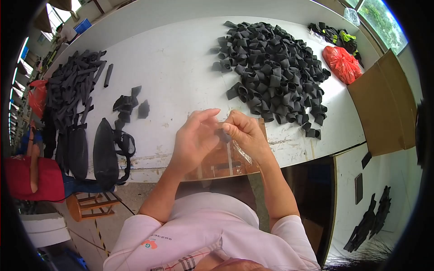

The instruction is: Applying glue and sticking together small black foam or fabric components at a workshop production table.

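Note:
Over the table's near edge, my right hand (247, 134) pinches a small dark fabric piece (223, 136) between thumb and fingers. My left hand (195, 139) is just left of that piece, its fingers curved and apart, slightly blurred; whether it touches the piece is hard to see. Under both hands lies a brown board (211, 165) with clear tape on it. Ahead to the right rises a big heap of black fabric loops (275, 67). Nearer on the left lie a few flat black pieces (125, 105).
Black fabric strips (74, 81) are piled far left, with black pouches (106, 149) near the left edge. At right are a red plastic bag (342, 63) and a cardboard box (384, 106). A person in red (38, 178) sits at left beside a wooden stool (90, 205).

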`<state>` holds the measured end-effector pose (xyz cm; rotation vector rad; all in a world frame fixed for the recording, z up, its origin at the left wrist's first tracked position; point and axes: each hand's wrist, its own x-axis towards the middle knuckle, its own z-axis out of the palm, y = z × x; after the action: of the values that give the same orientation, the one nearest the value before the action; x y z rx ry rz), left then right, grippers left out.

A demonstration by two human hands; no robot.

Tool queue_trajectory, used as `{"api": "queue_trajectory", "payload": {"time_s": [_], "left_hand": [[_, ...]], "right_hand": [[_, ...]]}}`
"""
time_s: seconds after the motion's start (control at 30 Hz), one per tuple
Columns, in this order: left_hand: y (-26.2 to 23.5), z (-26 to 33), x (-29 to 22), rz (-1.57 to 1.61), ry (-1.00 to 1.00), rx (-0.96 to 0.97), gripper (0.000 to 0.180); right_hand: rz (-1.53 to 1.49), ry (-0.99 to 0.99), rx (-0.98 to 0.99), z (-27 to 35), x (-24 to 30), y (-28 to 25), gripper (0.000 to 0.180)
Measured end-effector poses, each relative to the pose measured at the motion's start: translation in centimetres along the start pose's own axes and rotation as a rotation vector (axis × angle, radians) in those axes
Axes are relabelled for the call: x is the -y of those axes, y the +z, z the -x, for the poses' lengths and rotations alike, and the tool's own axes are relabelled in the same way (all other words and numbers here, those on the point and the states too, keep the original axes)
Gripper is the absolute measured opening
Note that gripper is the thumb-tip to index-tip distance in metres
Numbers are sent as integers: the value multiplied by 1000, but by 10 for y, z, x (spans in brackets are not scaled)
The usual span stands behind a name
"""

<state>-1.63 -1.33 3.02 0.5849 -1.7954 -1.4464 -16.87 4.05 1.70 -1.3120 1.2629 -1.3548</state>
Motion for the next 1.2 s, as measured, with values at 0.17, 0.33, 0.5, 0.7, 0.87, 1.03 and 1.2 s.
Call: {"api": "queue_trajectory", "payload": {"time_s": [0.17, 0.33, 0.5, 0.7, 0.87, 1.03, 1.2], "left_hand": [[1, -5, -1, -142, 230, 50, 24], [0, 2, 7, 301, 84, -129, 16], [3, 6, 5, 868, -112, -153, 9], [4, 15, 19, 865, -157, -145, 8], [2, 10, 13, 607, -115, -157, 10], [-3, -4, -3, -51, 147, 4, 12], [3, 4, -4, -87, 139, -151, 10]], "right_hand": [[77, -184, -248, 13, -3, 7, 21], [213, -318, -255, 23, 21, 13, 20], [536, -466, -352, 19, 30, 22, 20], [633, -555, -357, 20, 14, 21, 18], [667, -560, -369, 20, 12, 21, 19], [690, -457, -324, 24, 21, 19, 18], [759, -469, -352, 26, 22, 27, 16]]}}
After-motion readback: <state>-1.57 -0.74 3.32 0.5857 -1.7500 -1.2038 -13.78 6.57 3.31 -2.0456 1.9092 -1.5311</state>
